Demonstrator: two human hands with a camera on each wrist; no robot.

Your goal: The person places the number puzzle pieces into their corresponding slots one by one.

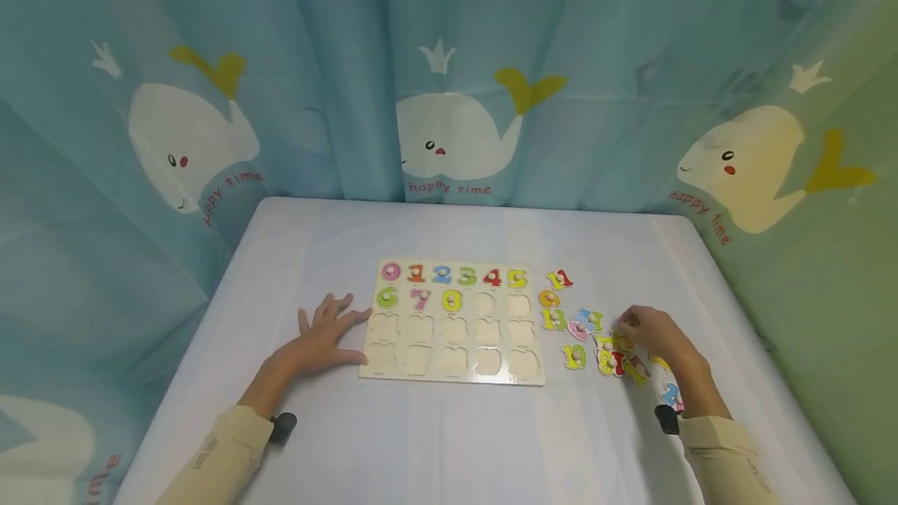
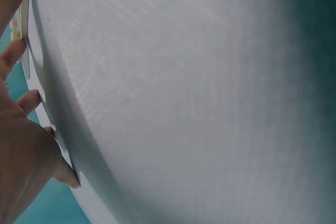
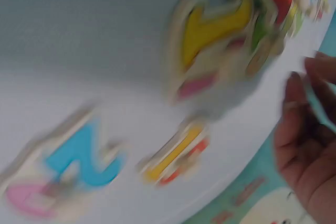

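A wooden number puzzle board (image 1: 400, 337) lies on the table, with colourful knobbed digits 0 to 8 seated in its upper two rows and bare recesses below. At its left edge my left hand (image 1: 324, 340) rests with fingers spread, thumb and index finger touching the board. Loose number pieces (image 1: 574, 357) lie scattered and partly overlapping to the right of the board. My right hand (image 1: 655, 332) hovers at the right side of this pile. Its fingers are loosely bent in the blurred right wrist view, with nothing visible between them.
Beneath my right wrist lie a blue-and-pink piece (image 3: 86, 156) and a yellow-and-orange piece (image 3: 176, 153), apart from the pile. A white cloth covers the table (image 1: 463, 443). Blue whale-print curtains (image 1: 337, 100) hang behind and at both sides.
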